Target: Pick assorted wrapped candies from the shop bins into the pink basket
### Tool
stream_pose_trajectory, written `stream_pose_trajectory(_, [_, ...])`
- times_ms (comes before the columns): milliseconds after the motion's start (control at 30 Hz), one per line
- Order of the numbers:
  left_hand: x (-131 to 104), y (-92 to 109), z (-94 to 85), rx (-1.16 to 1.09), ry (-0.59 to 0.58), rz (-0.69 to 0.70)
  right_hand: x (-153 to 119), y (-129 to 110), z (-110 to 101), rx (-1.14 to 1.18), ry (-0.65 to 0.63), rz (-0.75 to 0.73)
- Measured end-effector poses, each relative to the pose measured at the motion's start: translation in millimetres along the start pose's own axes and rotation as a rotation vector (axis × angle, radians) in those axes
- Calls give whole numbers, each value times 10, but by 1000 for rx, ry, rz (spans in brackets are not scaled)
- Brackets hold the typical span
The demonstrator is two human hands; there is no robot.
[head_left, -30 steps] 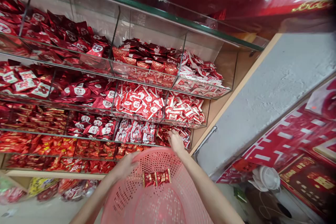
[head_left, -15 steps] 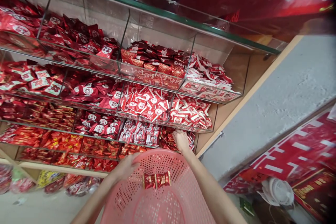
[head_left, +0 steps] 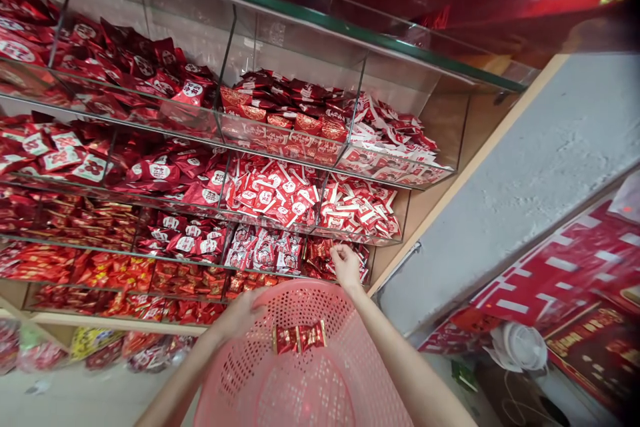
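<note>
A pink perforated plastic basket (head_left: 305, 387) is tilted below the shelves, with two red and gold wrapped packets (head_left: 299, 337) lying side by side in it. My left hand (head_left: 240, 317) grips the basket's left rim. Over the rightmost compartment of a lower shelf is my right hand (head_left: 346, 265), its thumb and fingers pinched on a small red packet (head_left: 327, 250). More dark red packets lie under and around that hand.
Clear-walled bins of red and white packets (head_left: 273, 190) fill the shelves ahead and left. A glass edge (head_left: 300, 13) crosses above. At right are a grey wall (head_left: 540, 167), a red patterned sheet (head_left: 565, 260) and a white round object (head_left: 523, 347). Bagged goods (head_left: 145, 350) sit below left.
My right hand has lifted slightly from among the packets in the lower right compartment, with its fingers closed. The view has shifted a little; my left hand remains on the basket.
</note>
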State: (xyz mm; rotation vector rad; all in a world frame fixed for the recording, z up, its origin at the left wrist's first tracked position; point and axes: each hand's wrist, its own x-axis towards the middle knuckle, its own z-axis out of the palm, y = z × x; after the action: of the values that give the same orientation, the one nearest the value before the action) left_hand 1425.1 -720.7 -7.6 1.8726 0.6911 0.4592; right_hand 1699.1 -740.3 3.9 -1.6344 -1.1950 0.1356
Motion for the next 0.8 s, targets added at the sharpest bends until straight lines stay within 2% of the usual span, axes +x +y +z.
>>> stream_pose_trajectory(200, [20, -18, -9, 20, -5, -14, -371, -159, -141, 207, -25, 97])
stream_pose_trajectory(367, [42, -7, -11, 3, -11, -12, -808, -89, -162, 313, -230, 214])
stream_pose_trajectory(500, [70, -28, 7, 39, -6, -11, -1030, 40, -111, 166, -374, 173])
stream_pose_trajectory(600, [98, -81, 24, 64, 2, -9, -1102, 82, -93, 99, -434, 132])
stream_pose_trajectory(800, [123, -156, 37, 92, 8, 11, -1162, 59, -118, 219, -551, 50])
